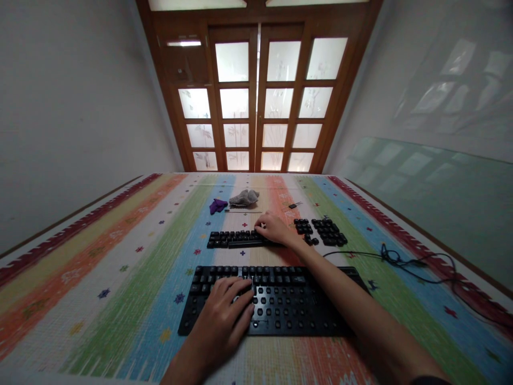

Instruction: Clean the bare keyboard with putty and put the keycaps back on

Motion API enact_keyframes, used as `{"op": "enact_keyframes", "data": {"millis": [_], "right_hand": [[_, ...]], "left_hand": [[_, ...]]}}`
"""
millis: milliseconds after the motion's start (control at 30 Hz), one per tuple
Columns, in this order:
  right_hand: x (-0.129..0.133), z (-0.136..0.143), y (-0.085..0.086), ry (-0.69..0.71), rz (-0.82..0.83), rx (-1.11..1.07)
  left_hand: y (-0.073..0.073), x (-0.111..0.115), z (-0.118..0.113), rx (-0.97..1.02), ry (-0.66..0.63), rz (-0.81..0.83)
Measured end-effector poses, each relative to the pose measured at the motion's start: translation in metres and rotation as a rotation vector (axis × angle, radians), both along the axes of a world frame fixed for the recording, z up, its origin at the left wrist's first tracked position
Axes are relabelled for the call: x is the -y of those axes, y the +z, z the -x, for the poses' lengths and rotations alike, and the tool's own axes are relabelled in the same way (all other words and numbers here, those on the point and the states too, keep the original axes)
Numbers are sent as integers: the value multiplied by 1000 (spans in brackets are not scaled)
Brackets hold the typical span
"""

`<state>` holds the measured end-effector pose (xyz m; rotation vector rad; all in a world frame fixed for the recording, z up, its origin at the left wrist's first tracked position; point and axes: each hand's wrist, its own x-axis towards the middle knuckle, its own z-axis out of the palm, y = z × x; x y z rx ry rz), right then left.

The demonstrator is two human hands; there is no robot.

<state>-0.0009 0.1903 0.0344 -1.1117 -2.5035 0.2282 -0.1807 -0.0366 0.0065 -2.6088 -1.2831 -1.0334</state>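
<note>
A black keyboard [276, 307] lies before me, its upper rows capped and bare switch posts showing on much of the rest. My left hand [230, 307] rests on its left part, fingers stretched out over the keys and holding nothing. Beyond the keyboard is a block of loose black keycaps [230, 236] laid out in rows, with a long spacebar [246, 244] along the near side. My right hand [274, 228] reaches across to this block, its fingers pinched at a keycap near the far edge. The palm hides the block's right part.
More loose keycaps [329, 231] sit to the right, beside a small wire tool [295, 205]. Farther back are a grey cloth [244, 198], a purple cloth [218, 206] and a thin brush [244, 211]. A black cable [401, 260] trails over the striped tablecloth [132, 278].
</note>
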Motion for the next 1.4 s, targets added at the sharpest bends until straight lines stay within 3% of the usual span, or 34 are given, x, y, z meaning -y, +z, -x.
{"op": "enact_keyframes", "data": {"millis": [533, 1000, 1200, 1400], "right_hand": [[-20, 14, 8, -25, 88, 156], [-14, 18, 8, 13, 32, -5], [20, 7, 18, 60, -15, -121], [86, -20, 3, 266, 42, -306]], "left_hand": [[0, -1, 0, 11, -13, -6], [1, -1, -1, 63, -32, 7], [0, 0, -1, 49, -26, -19], [0, 0, -2, 40, -42, -23]]}}
